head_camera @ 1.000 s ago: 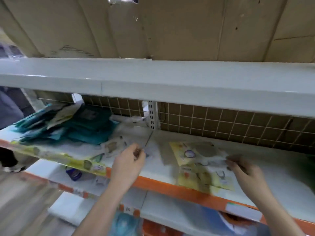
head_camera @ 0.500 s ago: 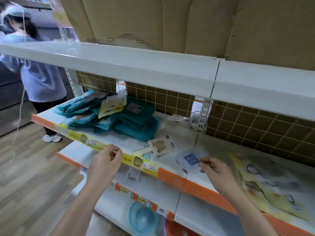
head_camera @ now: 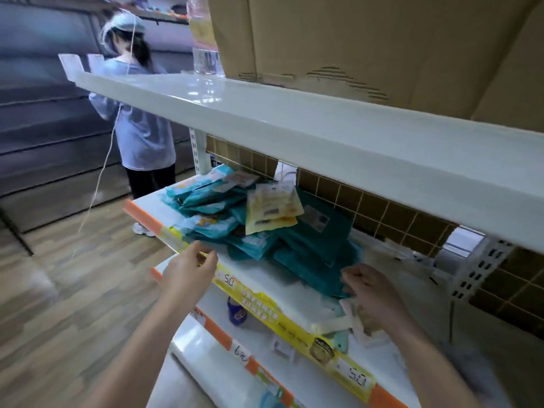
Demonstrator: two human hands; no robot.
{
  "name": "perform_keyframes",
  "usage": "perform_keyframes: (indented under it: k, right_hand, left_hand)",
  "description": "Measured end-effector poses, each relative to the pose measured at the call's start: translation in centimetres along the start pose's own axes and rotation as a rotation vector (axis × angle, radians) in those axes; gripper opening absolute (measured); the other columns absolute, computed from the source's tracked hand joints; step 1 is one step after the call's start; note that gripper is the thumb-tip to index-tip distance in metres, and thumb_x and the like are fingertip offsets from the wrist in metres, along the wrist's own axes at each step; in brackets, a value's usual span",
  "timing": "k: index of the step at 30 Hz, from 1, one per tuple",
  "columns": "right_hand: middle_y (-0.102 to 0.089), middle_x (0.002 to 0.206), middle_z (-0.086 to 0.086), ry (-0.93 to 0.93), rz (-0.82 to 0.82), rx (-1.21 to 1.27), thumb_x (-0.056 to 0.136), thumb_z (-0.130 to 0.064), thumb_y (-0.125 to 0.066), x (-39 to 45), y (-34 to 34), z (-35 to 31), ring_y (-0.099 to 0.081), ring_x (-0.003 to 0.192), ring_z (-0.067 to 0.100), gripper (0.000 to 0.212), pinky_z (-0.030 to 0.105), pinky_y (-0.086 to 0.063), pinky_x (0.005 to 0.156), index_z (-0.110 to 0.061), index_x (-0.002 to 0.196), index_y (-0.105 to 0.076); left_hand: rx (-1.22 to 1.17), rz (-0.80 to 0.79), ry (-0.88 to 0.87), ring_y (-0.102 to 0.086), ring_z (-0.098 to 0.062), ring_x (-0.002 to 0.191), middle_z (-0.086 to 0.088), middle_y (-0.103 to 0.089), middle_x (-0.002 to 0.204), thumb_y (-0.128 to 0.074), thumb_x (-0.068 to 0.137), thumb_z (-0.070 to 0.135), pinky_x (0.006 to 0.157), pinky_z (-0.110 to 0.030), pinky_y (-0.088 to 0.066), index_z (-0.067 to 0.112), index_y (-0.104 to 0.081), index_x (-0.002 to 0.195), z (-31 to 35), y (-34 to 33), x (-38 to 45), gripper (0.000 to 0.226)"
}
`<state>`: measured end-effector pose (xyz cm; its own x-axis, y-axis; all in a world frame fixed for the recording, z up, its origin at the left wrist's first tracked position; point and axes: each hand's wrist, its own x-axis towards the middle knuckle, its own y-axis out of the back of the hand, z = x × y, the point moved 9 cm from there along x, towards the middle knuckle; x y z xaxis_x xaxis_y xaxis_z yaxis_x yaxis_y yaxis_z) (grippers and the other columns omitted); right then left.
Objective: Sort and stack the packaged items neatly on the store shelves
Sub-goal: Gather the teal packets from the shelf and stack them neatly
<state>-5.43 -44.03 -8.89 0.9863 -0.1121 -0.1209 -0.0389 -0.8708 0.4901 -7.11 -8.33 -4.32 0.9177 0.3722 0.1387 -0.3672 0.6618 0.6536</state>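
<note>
A loose pile of teal packets (head_camera: 312, 248) lies on the middle white shelf (head_camera: 282, 293), with pale blue packets (head_camera: 206, 198) at its left and yellow packets (head_camera: 270, 207) on top. My left hand (head_camera: 188, 275) hovers at the shelf's front edge by the pile's near left corner, fingers loosely curled and holding nothing. My right hand (head_camera: 374, 293) reaches to the near right corner of the teal pile, fingertips at a packet's edge; blur hides whether it pinches. A small beige packet (head_camera: 356, 319) lies partly under that hand.
A yellow price strip (head_camera: 265, 310) runs along the shelf front. The upper shelf (head_camera: 294, 125) overhangs closely and carries cardboard boxes (head_camera: 382, 39) and a clear bottle (head_camera: 204, 54). A slotted upright (head_camera: 477, 269) stands at right. Another person (head_camera: 141, 128) stands at the shelf's left end.
My view and both hands have shifted left along the shelf, from the yellow packets on the right section to the teal pile. My right hand left the small blue-labelled packet.
</note>
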Motion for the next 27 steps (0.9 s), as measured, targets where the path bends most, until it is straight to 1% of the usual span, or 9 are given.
perform_keyframes:
  k: [3,7,10,14,16,18,21,24,27]
  right_hand:
    - [-0.069,0.095,-0.007,-0.003,-0.039,-0.031,0.093,-0.041,-0.053,2.9,-2.4,-2.2,-0.065,0.091,0.011,0.015,0.034,-0.051,0.084,-0.031,0.095,-0.063]
    - [-0.069,0.098,-0.002,0.01,0.012,-0.037,0.095,-0.035,-0.053,5.9,-4.0,-5.2,-0.066,0.085,0.01,0.014,0.029,-0.047,0.073,-0.024,0.093,-0.061]
    - [-0.066,0.101,-0.005,0.019,0.081,-0.103,0.094,-0.046,-0.05,7.4,-4.5,-7.2,-0.063,0.089,0.012,0.026,0.032,-0.048,0.077,-0.025,0.103,-0.062]
    - [-0.062,0.095,0.0,0.097,0.178,-0.224,0.096,-0.04,-0.049,7.9,-5.8,-11.8,-0.057,0.085,0.017,0.03,0.034,-0.046,0.079,-0.017,0.106,-0.064]
    - [-0.063,0.104,0.003,0.131,0.253,-0.353,0.094,-0.04,-0.052,8.7,-6.8,-13.9,-0.057,0.091,0.019,0.031,0.032,-0.044,0.078,-0.016,0.11,-0.065]
    - [-0.061,0.108,0.001,0.105,0.325,-0.521,0.088,-0.051,-0.055,10.1,-8.1,-14.9,-0.058,0.099,0.021,0.041,0.03,-0.044,0.079,-0.019,0.112,-0.063]
    - [-0.061,0.098,-0.003,0.028,0.328,-0.724,0.073,-0.074,-0.047,12.6,-11.0,-15.8,-0.061,0.095,0.024,0.059,0.036,-0.049,0.077,-0.025,0.102,-0.058]
    - [-0.055,0.129,0.002,-0.106,0.301,-0.814,0.066,-0.084,-0.046,14.6,-13.5,-14.7,-0.053,0.119,0.026,0.088,0.037,-0.044,0.096,-0.029,0.135,-0.044]
    - [-0.023,0.157,0.0,-0.237,0.261,-0.697,0.069,-0.078,-0.054,15.3,-15.1,-11.9,-0.025,0.142,0.025,0.102,0.044,-0.027,0.113,-0.027,0.15,-0.019]
  left_hand:
    - [0.008,0.037,0.034,-0.056,-0.021,0.085,0.008,-0.06,0.08,-0.051,0.093,0.031,0.075,-0.034,-0.045,0.028,-0.061,0.097,-1.9,1.1,2.8,0.011]
    - [0.015,0.034,0.034,-0.058,-0.022,0.087,0.005,-0.061,0.087,-0.05,0.092,0.035,0.076,-0.037,-0.049,0.03,-0.06,0.098,-3.3,1.7,7.1,0.013]
    - [0.011,0.013,-0.004,-0.058,-0.022,0.084,0.002,-0.062,0.09,-0.05,0.093,0.033,0.069,-0.033,-0.046,0.022,-0.06,0.103,-3.5,1.4,10.8,0.018]
    - [0.083,-0.067,-0.068,-0.06,-0.026,0.097,0.0,-0.064,0.111,-0.051,0.09,0.038,0.085,-0.04,-0.049,0.021,-0.06,0.11,-4.5,-0.5,17.1,0.027]
    - [0.154,-0.113,-0.091,-0.055,-0.028,0.109,-0.003,-0.059,0.121,-0.051,0.09,0.04,0.09,-0.041,-0.045,0.021,-0.059,0.117,-4.9,-1.2,20.0,0.034]
    - [0.2,-0.136,-0.103,-0.049,-0.03,0.118,-0.007,-0.053,0.129,-0.052,0.091,0.039,0.094,-0.041,-0.041,0.02,-0.055,0.125,-5.5,-1.3,22.9,0.039]
    - [0.252,-0.15,-0.125,-0.041,-0.031,0.125,-0.008,-0.047,0.138,-0.051,0.091,0.037,0.096,-0.042,-0.036,0.019,-0.051,0.132,-6.9,-1.0,27.1,0.044]
    - [0.319,-0.173,-0.139,-0.038,-0.032,0.128,-0.009,-0.046,0.14,-0.051,0.092,0.038,0.1,-0.043,-0.035,0.02,-0.047,0.136,-8.5,-1.3,31.1,0.048]
    - [0.381,-0.259,-0.132,-0.036,-0.032,0.13,-0.006,-0.042,0.144,-0.05,0.09,0.044,0.102,-0.044,-0.033,0.024,-0.041,0.141,-10.0,-2.8,34.0,0.055]
